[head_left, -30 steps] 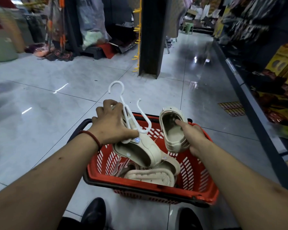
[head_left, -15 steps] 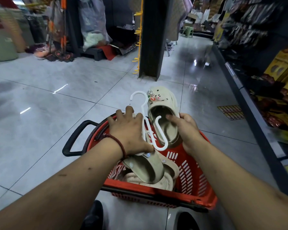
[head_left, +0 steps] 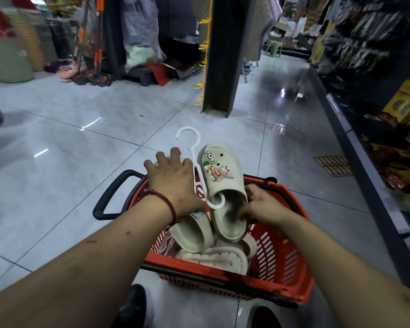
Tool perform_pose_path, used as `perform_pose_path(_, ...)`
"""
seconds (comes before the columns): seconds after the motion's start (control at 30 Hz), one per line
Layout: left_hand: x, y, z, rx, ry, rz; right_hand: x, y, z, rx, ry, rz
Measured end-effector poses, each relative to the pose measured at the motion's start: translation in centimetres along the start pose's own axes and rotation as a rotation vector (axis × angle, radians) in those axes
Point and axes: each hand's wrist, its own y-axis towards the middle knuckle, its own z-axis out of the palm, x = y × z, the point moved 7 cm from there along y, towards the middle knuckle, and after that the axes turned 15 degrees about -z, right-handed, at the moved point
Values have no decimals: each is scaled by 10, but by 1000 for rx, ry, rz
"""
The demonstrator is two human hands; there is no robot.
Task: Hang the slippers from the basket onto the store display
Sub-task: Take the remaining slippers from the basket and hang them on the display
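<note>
While both hands grip slippers, the red basket [head_left: 279, 261] holds more slippers [head_left: 213, 258].

A shop aisle. A red plastic shopping basket [head_left: 282, 263] stands on a glossy grey tiled floor [head_left: 81, 162]. To the basket's right runs a long shelf of packaged goods [head_left: 398, 129]; beyond it a dark pillar [head_left: 225, 55] carries yellow display hooks [head_left: 202, 67].

Both hands [head_left: 175, 183] fit beige slipper [head_left: 225, 185] on white hanger [head_left: 194, 162] over red basket [head_left: 282, 256].
</note>
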Motion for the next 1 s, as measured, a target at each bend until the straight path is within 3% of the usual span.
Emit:
perform_pose_path(0.1,-3,-1,-4,-86,-36,49,-4,-3,5,44,-74,16)
perform_pose_path(0.33,-6,-1,-1,-94,-171,131,6,-5,8,50,-168,15)
perform_pose_path(0.57,-6,-3,0,-138,-89,144,12,-4,10,82,-163,57)
perform_pose_path(0.8,-21,-9,-6,-232,25,231,52,6,-12,-414,-209,-230)
perform_pose_path(1.0,-35,-21,-8,-276,45,324,82,8,-23,-538,-314,-398)
